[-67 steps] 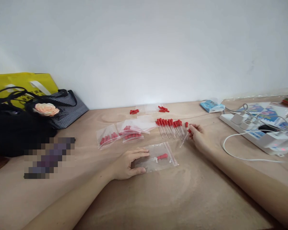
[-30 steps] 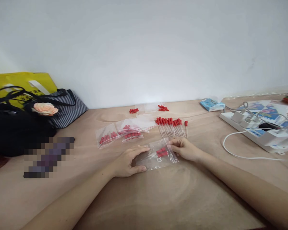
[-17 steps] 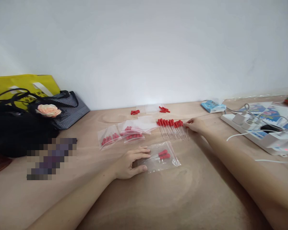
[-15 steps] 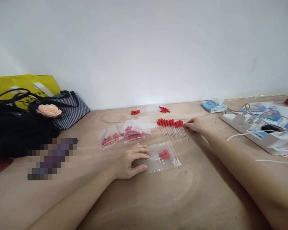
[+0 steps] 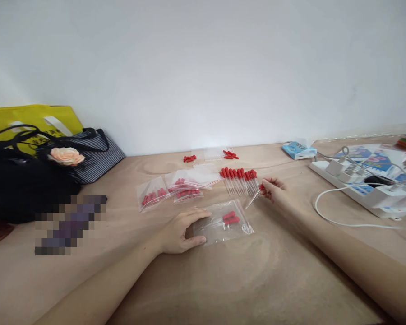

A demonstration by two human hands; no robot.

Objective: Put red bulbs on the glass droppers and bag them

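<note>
My right hand (image 5: 273, 189) is closed on the red bulb of a dropper (image 5: 255, 197), whose clear tube points down and left. Just left of it lies a row of droppers (image 5: 238, 173) with red bulbs and clear tubes. My left hand (image 5: 186, 229) rests with its fingers apart over the left end of a clear zip bag (image 5: 219, 234). Inside that bag lie two droppers (image 5: 230, 218), bulbs toward the right. Behind my left hand, filled zip bags (image 5: 152, 195) with red-bulbed droppers lie overlapping.
Near the wall lie loose red bulbs (image 5: 230, 155) and a bag of clear tubes (image 5: 213, 154). A white power strip (image 5: 353, 192) with cables and a blue tissue pack (image 5: 298, 150) stand right. At left are a striped bag (image 5: 99, 158), a yellow bag (image 5: 62, 118) and a pixelated object (image 5: 71, 223).
My right hand has drawn a dropper away from the right end of the row, toward me, its tube now tilted down-left. My left hand stays on the zip bag.
</note>
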